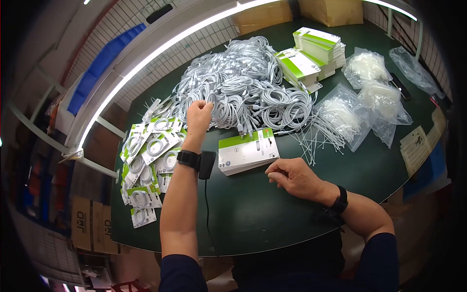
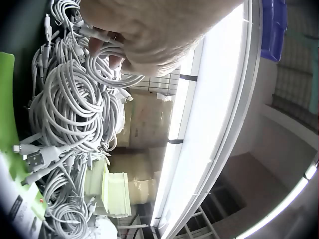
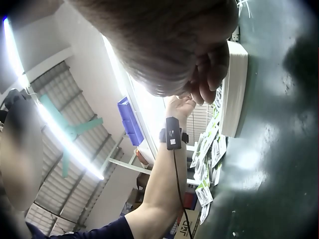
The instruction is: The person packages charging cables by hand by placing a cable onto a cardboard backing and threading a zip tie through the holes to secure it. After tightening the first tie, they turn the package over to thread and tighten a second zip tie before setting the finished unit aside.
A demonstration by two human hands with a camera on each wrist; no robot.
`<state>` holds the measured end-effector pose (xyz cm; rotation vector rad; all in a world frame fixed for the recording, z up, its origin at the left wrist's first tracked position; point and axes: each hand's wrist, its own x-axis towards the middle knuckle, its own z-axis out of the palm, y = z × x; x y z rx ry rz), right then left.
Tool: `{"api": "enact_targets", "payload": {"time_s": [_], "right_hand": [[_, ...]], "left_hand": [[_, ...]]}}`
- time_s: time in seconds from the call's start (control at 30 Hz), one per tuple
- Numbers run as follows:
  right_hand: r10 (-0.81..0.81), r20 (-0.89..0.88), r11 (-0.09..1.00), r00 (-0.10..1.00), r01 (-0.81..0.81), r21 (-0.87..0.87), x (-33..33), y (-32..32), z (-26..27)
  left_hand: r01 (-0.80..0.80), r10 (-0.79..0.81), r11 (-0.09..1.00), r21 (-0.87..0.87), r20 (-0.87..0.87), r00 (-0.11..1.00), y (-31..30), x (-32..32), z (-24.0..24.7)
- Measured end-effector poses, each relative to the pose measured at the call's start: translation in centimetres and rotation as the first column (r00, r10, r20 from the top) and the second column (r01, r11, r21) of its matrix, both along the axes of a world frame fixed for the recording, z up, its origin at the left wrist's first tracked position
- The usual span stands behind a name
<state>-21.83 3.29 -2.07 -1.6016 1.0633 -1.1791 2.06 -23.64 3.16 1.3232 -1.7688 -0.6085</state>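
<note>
Beyond and left of the card stack (image 1: pixel 247 156), a cable coil (image 2: pixel 94 69) is gripped by the left hand (image 1: pixel 199 118), right at the edge of the cable pile (image 1: pixel 228 73). Trouble could be met here: plugs (image 2: pixel 41 158) and loops are crossed over one another, so a neighbour could be hooked and dragged out too, or the coil could be unwound if just one strand is pulled.

By the stack's near right corner, well apart from its partner, the right hand (image 1: pixel 296 179) is held with fingers loosely curled; nothing is seen in it, and whether the stack is touched cannot be told. With one knock, the top cards could be slid askew!

Right of the stack, loose ties (image 1: pixel 331 131) are fanned out, easily scattered by a careless swing. Left of it, a black cord (image 1: pixel 206 204) is trailed from the wrist device (image 1: pixel 206 164); if snagged, the left hand's reach could be checked.
</note>
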Motion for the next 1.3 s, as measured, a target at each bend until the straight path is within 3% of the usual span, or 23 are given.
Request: {"api": "enact_targets", "payload": {"time_s": [0.07, 0.1, 0.2, 0.37, 0.43, 0.47, 0.5, 0.53, 0.57, 0.67, 0.87, 0.97, 1.0, 1.1, 1.23, 1.3], "right_hand": [[0.016, -0.032, 1.000, 0.999, -0.015, 0.024, -0.1, 0.0, 0.3], [0.018, -0.036, 1.000, 0.999, -0.017, 0.022, -0.2, 0.0, 0.5], [0.015, -0.045, 1.000, 0.999, -0.014, 0.025, -0.1, 0.0, 0.6], [0.036, -0.009, 0.994, 0.999, -0.035, 0.103, -0.2, 0.3, 0.8], [0.112, 0.147, 0.979, 0.983, -0.134, 0.151, -0.2, 0.5, 1.6], [0.136, 0.223, 0.968, 0.965, -0.177, 0.177, -0.3, 0.8, 2.0], [0.114, 0.204, 0.967, 0.972, -0.156, 0.203, -0.4, 0.9, 2.6], [0.109, 0.316, 0.962, 0.943, -0.180, 0.204, -0.5, 0.9, 3.2], [0.099, 0.426, 0.959, 0.899, -0.201, 0.201, -0.7, 0.9, 3.5], [0.086, 0.333, 0.956, 0.939, -0.172, 0.239, -2.2, 0.4, 3.1], [0.124, 0.130, 0.929, 0.984, -0.161, 0.334, -2.3, -0.4, 3.0], [0.065, 0.516, 0.840, 0.854, -0.326, 0.434, -2.5, -1.0, 0.7], [0.065, 0.509, 0.833, 0.858, -0.327, 0.446, -2.5, -0.9, 0.6], [-0.068, 0.684, 0.874, 0.726, -0.287, 0.391, -2.3, -1.1, 1.3], [-0.080, 0.690, 0.899, 0.719, -0.247, 0.362, -2.4, -0.8, 2.2], [-0.082, 0.699, 0.915, 0.711, -0.224, 0.336, -2.3, -0.9, 2.7]], "left_hand": [[0.003, 0.034, 0.992, 0.125, -0.289, 0.957, 1.1, 0.9, 1.1], [0.001, 0.035, 0.992, 0.123, -0.292, 0.956, 1.6, 1.2, 1.6], [0.018, 0.019, 0.998, 0.060, -0.564, 0.825, 3.7, 2.2, 2.6], [0.078, -0.117, 0.993, -0.089, -0.630, 0.768, 11.3, 1.2, 2.1], [0.128, -0.193, 0.960, -0.250, -0.255, 0.948, 15.2, 0.5, 1.7], [0.138, -0.201, 0.963, -0.232, -0.277, 0.939, 16.8, 0.0, 1.9], [0.235, -0.245, 0.850, -0.472, 0.042, 0.969, 18.2, -0.5, 2.1], [0.382, -0.189, 0.668, -0.639, 0.351, 0.917, 19.3, -1.0, 1.9], [0.381, -0.214, 0.677, -0.630, 0.326, 0.921, 20.3, -1.3, 1.2], [0.530, -0.199, 0.620, -0.578, 0.538, 0.819, 22.2, -1.9, -0.4], [0.600, -0.197, 0.580, -0.551, 0.620, 0.760, 21.9, -1.9, -1.8], [0.566, -0.185, 0.590, -0.576, 0.586, 0.789, 21.8, -1.9, -2.8], [0.518, -0.143, 0.602, -0.608, 0.556, 0.819, 21.9, -1.8, -2.6], [0.397, -0.041, 0.622, -0.675, 0.478, 0.877, 22.4, -1.6, -1.9], [0.279, 0.063, 0.489, -0.826, 0.352, 0.934, 23.8, -0.7, -2.2], [0.484, -0.430, 0.707, -0.517, 0.230, 0.873, 24.1, -0.1, -3.3]]}}
